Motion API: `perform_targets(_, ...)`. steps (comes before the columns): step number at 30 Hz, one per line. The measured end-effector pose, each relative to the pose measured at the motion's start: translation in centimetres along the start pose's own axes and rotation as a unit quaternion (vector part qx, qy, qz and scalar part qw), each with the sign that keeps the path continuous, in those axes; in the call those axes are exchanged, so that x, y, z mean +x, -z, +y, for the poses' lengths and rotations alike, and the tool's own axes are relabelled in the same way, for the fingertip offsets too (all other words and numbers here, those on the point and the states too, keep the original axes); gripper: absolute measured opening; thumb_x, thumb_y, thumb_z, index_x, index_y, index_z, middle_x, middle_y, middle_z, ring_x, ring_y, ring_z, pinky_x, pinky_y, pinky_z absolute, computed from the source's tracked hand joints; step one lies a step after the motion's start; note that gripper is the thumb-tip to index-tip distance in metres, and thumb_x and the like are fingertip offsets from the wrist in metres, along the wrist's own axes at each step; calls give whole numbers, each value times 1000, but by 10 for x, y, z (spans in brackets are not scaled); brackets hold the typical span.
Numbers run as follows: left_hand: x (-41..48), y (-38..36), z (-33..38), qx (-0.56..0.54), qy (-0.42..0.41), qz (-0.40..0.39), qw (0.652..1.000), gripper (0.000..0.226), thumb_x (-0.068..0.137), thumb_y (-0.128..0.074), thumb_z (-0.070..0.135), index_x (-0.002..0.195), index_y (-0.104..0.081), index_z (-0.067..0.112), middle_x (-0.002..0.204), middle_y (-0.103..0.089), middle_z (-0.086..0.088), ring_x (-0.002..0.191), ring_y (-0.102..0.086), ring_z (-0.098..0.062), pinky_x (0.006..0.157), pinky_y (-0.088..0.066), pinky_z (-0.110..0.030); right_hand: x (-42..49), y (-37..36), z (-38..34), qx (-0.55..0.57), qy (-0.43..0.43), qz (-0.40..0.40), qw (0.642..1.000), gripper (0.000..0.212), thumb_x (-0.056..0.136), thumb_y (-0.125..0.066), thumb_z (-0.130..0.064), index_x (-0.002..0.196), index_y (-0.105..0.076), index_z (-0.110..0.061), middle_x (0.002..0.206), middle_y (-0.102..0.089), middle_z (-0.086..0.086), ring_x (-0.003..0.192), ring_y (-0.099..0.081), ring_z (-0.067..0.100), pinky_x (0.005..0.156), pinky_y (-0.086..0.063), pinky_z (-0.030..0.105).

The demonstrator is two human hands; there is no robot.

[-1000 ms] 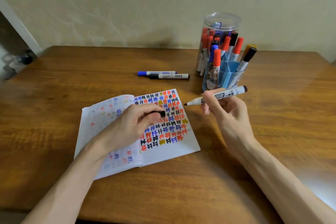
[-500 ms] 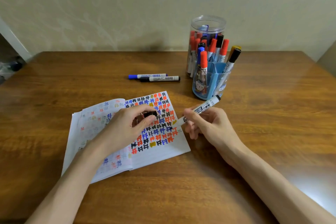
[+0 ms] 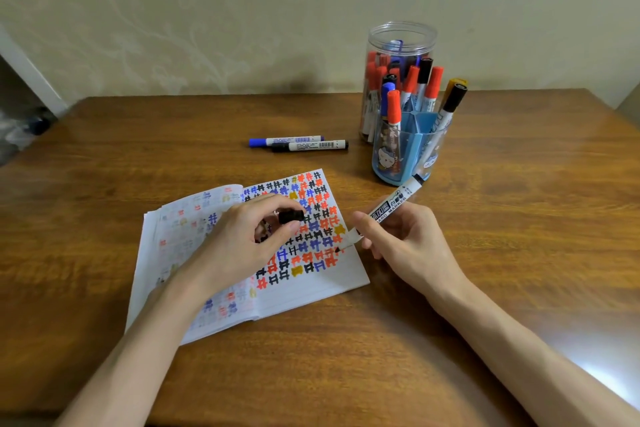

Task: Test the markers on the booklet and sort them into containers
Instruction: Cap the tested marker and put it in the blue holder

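Note:
An open booklet point(image 3: 304, 282) lies on the wooden table point(image 3: 485, 253), its right page full of red, blue, black and yellow test marks. My right hand point(image 3: 405, 243) grips an uncapped white marker point(image 3: 391, 206) with its black tip touching the page near the right edge. My left hand point(image 3: 246, 239) rests on the booklet and pinches the black cap point(image 3: 291, 217). A blue marker point(image 3: 284, 141) and a black marker point(image 3: 310, 146) lie on the table behind the booklet.
A blue divided pen holder point(image 3: 408, 152) with several markers stands at the back right. Right behind it is a tall clear jar point(image 3: 401, 45) holding several more. The wall runs along the table's far edge.
My right hand has come down and left, bringing the marker tip from the air onto the page. My left hand stays on the booklet with the cap.

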State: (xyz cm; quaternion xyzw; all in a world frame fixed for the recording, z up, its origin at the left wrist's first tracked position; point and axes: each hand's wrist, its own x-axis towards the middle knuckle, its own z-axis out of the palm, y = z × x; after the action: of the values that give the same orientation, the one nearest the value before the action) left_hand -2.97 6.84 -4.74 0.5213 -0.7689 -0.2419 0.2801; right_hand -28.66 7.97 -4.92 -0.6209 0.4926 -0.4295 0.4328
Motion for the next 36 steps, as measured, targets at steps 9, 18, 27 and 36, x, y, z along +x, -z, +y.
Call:
perform_targets(9,0,-1,-4,10,-5,6,1000,25,96,-66,35,121,-66,36,112,-60,34,110,-56,14,84,-48,-5,0,-2,5,-80,29,9,996,15,98,-73,-25,87,-76,-16,77,-76,-13,67,-72,10,59,-56,24)
perform_targets(18,0,-2,-7,19,-11,9,1000,27,96,-65,39,123,-65,38,113,-62,32,111,-57,13,83,-49,-6,1,-2,7,-91,29,13,995,15,97,-72,-27,86,-75,-18,83,-78,-8,73,-74,16,65,-62,47)
perform_targets(27,-1,-1,-7,18,-6,7,1000,27,96,-63,41,123,-65,38,114,-62,32,110,-57,12,83,-49,-8,-1,-3,9,-110,56,27,992,14,95,-71,-27,82,-71,-21,80,-75,-8,72,-72,15,63,-60,41)
perform_targets(36,0,-1,-7,20,-11,7,1000,30,95,-60,47,123,-65,38,114,-61,33,112,-56,12,84,-49,-9,-1,-3,10,-111,56,0,992,14,95,-70,-31,85,-72,-21,84,-76,-10,72,-74,13,61,-62,37)
